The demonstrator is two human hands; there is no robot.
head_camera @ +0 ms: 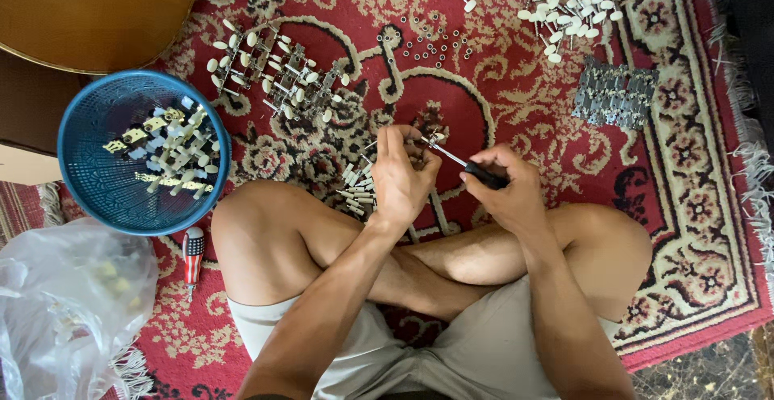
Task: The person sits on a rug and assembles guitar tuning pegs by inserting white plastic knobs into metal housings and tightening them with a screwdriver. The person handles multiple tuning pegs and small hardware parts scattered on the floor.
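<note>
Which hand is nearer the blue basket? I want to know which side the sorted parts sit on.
Left. The left hand sits just right of the blue basket in the picture; the right hand, gripping a screwdriver, is farther right.

- Soft, even daylight fills the head view; brightness is moderate, with nothing dim.
- The patterned red carpet (516,110) reads in saturated colour and crisp detail through the centre.
- Shadows are faint and short: a thin dark rim lies under the blue basket (93,182) toward 5 o'clock.
- A mild sheen runs along the wooden guitar body (97,9) at 11 o'clock, and pale highlights sit on the clear plastic bag (64,303) at 8 o'clock.
- Focus is sharp in the middle; the forearms at 6 o'clock, close to the lens, look slightly soft.
- Wide-angle stretching bends the carpet fringe (754,174) at 3 o'clock.
</note>
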